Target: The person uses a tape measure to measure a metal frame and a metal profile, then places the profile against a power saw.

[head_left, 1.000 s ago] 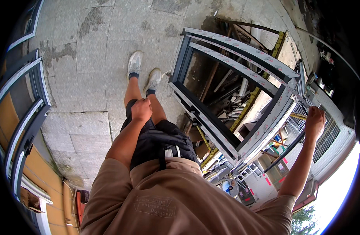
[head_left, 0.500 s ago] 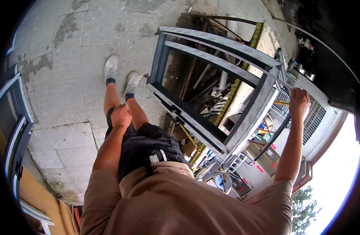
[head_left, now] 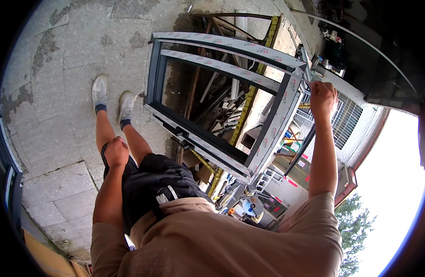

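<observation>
Here's the right hand [head_left: 324, 98], raised and sitting just beyond the far right corner of a dark-framed window sash [head_left: 271, 131], and it's the nearer of the two. The sash is lying to the left of those fingers, its long axis appearing to run left to right, the right-hand side slanting back toward the person's body. Those fingers are curling in tight; whether they're pinching anything thin, or touching the corner, one cannot tell.

Across on the left, the left hand [head_left: 116, 153] is hanging beside the black shorts [head_left: 159, 189], well apart from the sash, its fingers bunching into a fist, and again one cannot tell whether anything is inside. From there the sash is lying to the right and farther out.

White printed film [head_left: 240, 71] is covering the sash's faces, black hardware [head_left: 177, 133] is sitting along its near left side, and a yellow rail [head_left: 244, 120] is showing through the opening.
</observation>
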The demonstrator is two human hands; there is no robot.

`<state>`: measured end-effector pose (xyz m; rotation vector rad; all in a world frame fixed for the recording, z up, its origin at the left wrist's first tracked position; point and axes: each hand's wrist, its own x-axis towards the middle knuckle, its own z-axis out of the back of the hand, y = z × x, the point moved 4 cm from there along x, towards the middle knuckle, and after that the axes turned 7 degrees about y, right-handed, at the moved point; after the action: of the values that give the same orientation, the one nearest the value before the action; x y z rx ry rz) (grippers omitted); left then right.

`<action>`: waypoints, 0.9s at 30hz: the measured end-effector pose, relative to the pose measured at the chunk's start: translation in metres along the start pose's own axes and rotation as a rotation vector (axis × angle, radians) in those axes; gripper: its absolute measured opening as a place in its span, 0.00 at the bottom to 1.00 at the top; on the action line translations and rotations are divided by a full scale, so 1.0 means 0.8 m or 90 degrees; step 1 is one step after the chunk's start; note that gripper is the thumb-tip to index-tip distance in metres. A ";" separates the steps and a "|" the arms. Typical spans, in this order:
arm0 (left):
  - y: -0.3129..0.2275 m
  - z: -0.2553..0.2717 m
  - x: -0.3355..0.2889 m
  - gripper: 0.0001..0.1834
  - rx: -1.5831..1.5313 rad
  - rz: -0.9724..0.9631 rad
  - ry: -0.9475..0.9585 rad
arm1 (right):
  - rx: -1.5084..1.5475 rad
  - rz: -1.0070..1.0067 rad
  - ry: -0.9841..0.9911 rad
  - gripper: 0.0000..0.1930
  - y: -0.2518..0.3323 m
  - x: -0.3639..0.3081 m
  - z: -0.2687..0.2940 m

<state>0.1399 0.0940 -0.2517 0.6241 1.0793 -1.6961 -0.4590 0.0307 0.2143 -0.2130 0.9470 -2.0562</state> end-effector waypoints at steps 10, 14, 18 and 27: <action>-0.006 0.005 0.002 0.03 0.009 0.007 0.010 | -0.011 0.015 -0.033 0.11 0.015 0.000 -0.016; -0.005 0.002 0.006 0.04 0.008 0.014 0.020 | -0.018 0.009 -0.040 0.09 0.017 -0.001 -0.015; -0.002 -0.001 0.008 0.04 -0.002 0.008 0.014 | -0.023 0.011 -0.043 0.09 0.015 0.000 -0.019; 0.004 -0.004 0.010 0.05 -0.010 0.024 0.029 | -0.027 0.030 -0.056 0.09 0.009 0.003 -0.026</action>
<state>0.1398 0.0929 -0.2606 0.6722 1.1050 -1.6466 -0.4654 0.0380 0.1942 -0.2990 0.9335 -1.9684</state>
